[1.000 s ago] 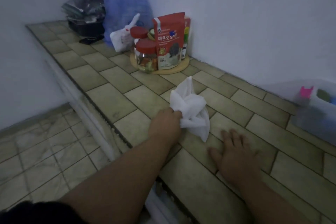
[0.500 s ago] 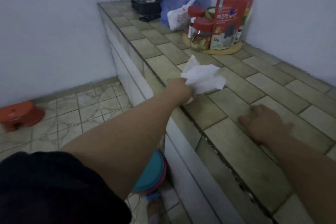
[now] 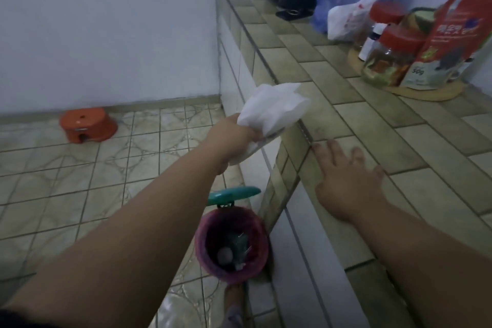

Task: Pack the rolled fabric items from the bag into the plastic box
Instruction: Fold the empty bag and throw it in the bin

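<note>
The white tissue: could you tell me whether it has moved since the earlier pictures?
Yes: the white tissue went from over the tiled counter to past its front edge, leftward.

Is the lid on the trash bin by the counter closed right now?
No, the bin has its teal lid flipped up, and rubbish shows inside.
</note>
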